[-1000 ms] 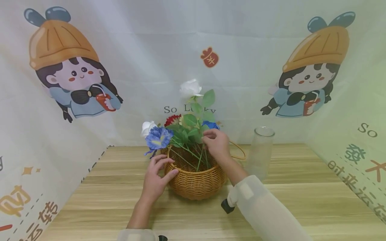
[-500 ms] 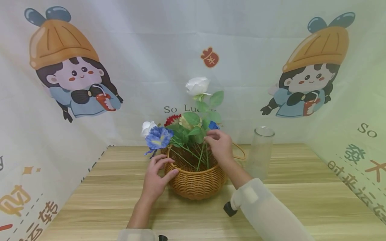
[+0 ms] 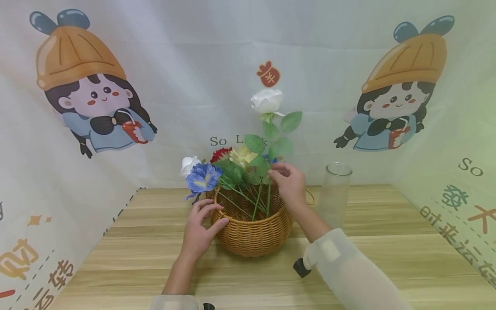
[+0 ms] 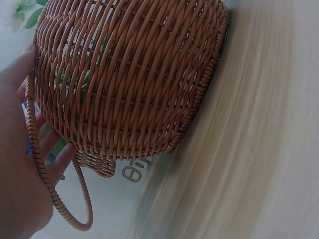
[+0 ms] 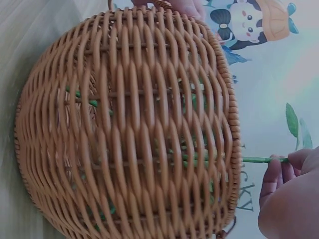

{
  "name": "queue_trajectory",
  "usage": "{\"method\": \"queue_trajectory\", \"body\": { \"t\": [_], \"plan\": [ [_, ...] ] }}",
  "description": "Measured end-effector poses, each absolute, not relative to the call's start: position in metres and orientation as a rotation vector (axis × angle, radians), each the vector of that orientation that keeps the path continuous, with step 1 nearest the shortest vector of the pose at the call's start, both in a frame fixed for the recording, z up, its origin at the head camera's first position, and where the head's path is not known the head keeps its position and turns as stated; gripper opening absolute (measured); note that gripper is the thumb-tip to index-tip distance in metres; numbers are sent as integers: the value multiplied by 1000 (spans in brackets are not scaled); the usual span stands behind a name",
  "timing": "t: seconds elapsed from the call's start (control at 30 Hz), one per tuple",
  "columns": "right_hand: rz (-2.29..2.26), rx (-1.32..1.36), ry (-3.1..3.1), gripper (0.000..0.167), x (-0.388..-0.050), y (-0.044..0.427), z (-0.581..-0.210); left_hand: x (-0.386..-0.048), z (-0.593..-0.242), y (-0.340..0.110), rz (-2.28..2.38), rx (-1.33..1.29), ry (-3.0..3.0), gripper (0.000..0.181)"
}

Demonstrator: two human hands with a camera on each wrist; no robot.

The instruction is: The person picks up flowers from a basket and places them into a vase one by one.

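A brown wicker basket (image 3: 253,237) stands on the table with several artificial flowers in it. My left hand (image 3: 201,228) holds the basket's left side at the rim, thumb and fingers curved about it; the basket handle (image 4: 87,209) hangs by the palm in the left wrist view. Over the basket's right side, my right hand (image 3: 290,183) pinches the green stem (image 5: 256,160) of a white rose (image 3: 267,102). This rose stands upright, taller than the others, its lower stem inside the basket. A blue flower (image 3: 203,176) and another white rose (image 3: 190,165) lean out left.
A tall clear glass vase (image 3: 335,198) stands right of the basket, close to my right forearm. Behind the leaves are a red flower (image 3: 221,155), a yellow flower (image 3: 243,156) and a partly hidden blue one (image 3: 271,159). A printed cloth (image 3: 193,64) hangs behind the wooden table (image 3: 135,245).
My right hand has moved right and slightly up with the white rose, whose bloom now stands further right and higher. My left hand stays at the basket's rim.
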State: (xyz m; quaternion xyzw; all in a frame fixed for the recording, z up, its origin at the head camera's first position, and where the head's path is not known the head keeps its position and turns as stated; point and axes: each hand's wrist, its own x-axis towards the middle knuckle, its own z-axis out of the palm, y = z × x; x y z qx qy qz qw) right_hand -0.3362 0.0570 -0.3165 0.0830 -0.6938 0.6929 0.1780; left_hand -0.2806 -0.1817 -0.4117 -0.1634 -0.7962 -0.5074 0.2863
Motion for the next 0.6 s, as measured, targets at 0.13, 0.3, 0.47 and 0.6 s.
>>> {"method": "queue_trajectory", "body": {
  "t": [0.13,0.3,0.47,0.6],
  "plan": [
    [1993,252,-1838,17,-337,62,-310,-280,-412,-182,-1351,-431,-2133,27],
    [1934,266,-1774,19,-337,71,-301,-281,-412,-181,-1347,-426,-2136,29],
    [1886,268,-1712,17,-337,82,-291,-281,-412,-181,-1344,-432,-2136,32],
    [1893,275,-1656,18,-341,93,-284,-281,-412,-181,-1342,-429,-2136,31]
  ]
}}
